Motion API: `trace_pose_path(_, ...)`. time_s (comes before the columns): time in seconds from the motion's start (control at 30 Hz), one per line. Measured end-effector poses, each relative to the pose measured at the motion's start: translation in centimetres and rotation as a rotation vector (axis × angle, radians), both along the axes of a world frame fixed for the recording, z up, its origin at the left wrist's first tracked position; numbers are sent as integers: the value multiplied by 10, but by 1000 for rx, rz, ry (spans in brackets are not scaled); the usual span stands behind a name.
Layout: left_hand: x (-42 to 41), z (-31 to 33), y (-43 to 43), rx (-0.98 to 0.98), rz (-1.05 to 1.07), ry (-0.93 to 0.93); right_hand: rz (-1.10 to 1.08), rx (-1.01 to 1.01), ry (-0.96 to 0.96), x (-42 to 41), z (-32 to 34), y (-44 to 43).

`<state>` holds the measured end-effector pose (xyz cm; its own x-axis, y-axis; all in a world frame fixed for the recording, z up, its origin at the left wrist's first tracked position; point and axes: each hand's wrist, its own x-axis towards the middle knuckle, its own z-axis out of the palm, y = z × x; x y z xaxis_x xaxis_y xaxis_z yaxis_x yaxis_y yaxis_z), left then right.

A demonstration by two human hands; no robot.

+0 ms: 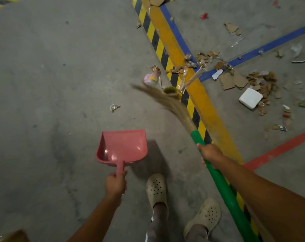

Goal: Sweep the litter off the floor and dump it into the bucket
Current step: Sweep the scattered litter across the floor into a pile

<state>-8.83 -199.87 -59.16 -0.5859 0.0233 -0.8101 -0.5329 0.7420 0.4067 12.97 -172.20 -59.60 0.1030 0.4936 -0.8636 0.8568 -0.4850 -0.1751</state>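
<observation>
1. The left hand [116,183] is closed firmly around the thin handle of a pink dustpan [122,147]. The pan extends forward from the hand with its open mouth facing away, and nothing can be seen inside it. Its shadow falls to the right, so it is probably raised a little off the floor.
2. The right hand [210,154] is wrapped around the green broom handle [223,187], just behind the point where the straw bristles [167,100] begin. The bristles fan forward and to the left of this hand and are blurred.
3. Near the bristle tips lie a pink wrapper [150,78] and a greenish round scrap [170,89]. A foil scrap [114,107] lies ahead of the dustpan, between the pan and the bristle tips.
4. Most of the litter is ahead and to the right of the right hand, beyond the yellow-and-black floor tape [158,44]. It includes torn cardboard scraps [235,79] and a white box [250,98].
5. The bucket is not in view.
6. To do this step well, set the pan's front lip flat on the floor. Draw the nearest pieces toward the left hand with short, low strokes, so that light wrappers slide rather than flick away.
7. The cardboard pile is best gathered across the tape into one heap before scooping.
</observation>
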Motion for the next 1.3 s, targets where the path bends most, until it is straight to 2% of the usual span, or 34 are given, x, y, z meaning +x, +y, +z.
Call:
trace_pose_path(0.13,-11,4,12,14,-18,12,-157,181,9,5,27,20)
trace_pose_path(0.23,-17,12,18,36,27,-3,-42,293,-11,2,51,19)
trace_pose_path(0.33,-23,19,18,41,87,-18,113,318,10,-9,70,3)
trace_pose_path(0.53,-40,19,-7,-41,160,28,555,204,22,-59,79,-45)
trace_pose_path(0.67,-44,13,-26,-83,208,70,762,113,58,-95,50,-75)
trace_pose_path(0.77,-45,3,-39,-102,193,88,841,-2,58,-112,16,-88)
trace_pose_path(0.9,-41,-8,-43,-86,190,89,724,-70,-31,-111,-20,-74)
trace_pose_path(1.1,-26,-13,-15,-83,120,94,393,37,-182,-49,-32,-1)
trace_pose_path(1.2,-18,-10,10,-77,76,97,229,146,-203,-9,-24,38)
trace_pose_path(1.3,-13,-7,42,-56,29,94,180,295,-190,14,2,63)
